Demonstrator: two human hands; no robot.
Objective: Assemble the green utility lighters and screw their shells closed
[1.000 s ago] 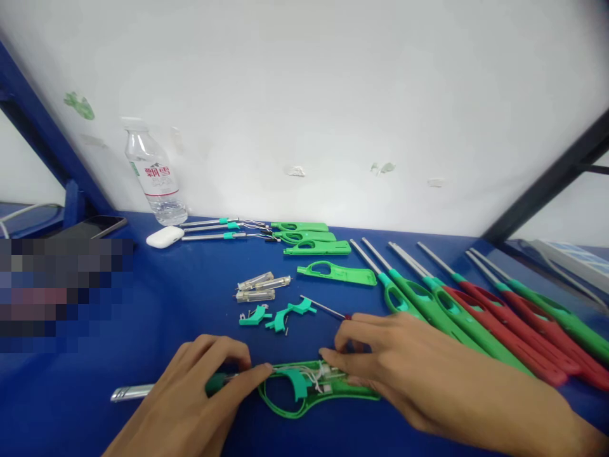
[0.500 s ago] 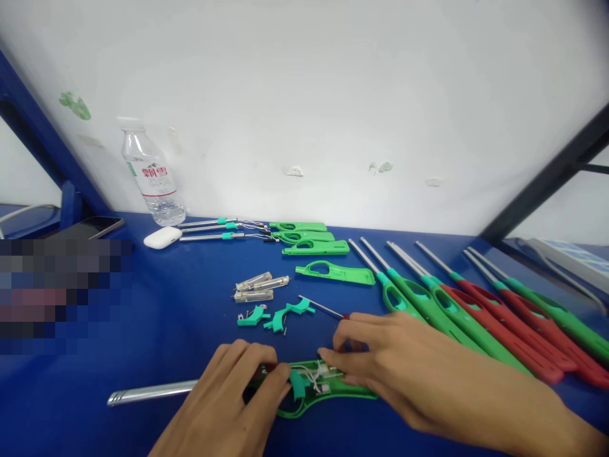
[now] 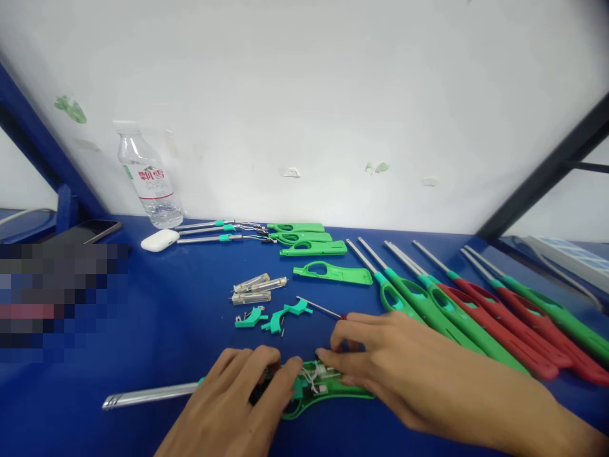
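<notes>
An opened gas lighter lies across the front of the table, its green half shell (image 3: 349,388) showing white wires and a clear fuel tank (image 3: 328,372) inside. The metal tube (image 3: 152,397) sticks out to the left. My left hand (image 3: 238,393) is closed around the front part of the lighter, thumb and index finger at the teal trigger (image 3: 299,387), which they partly cover. Over the rear end, my right hand (image 3: 385,362) pinches the shell and tank area with its fingers; the fingertips partly hide what they touch. A thin screwdriver (image 3: 323,308) lies just beyond the right hand.
Several assembled lighters (image 3: 457,311) in green and red lie at right. Behind are loose green shells (image 3: 333,273), clear fuel tanks (image 3: 252,296), teal triggers (image 3: 273,320) and metal tubes with wires (image 3: 204,238). A water bottle (image 3: 152,184) and a white case (image 3: 160,240) stand back left.
My left thumb and index finger have shifted slightly right, over more of the teal trigger. My right hand stays nearly in place on the rear of the lighter. The view has moved slightly.
</notes>
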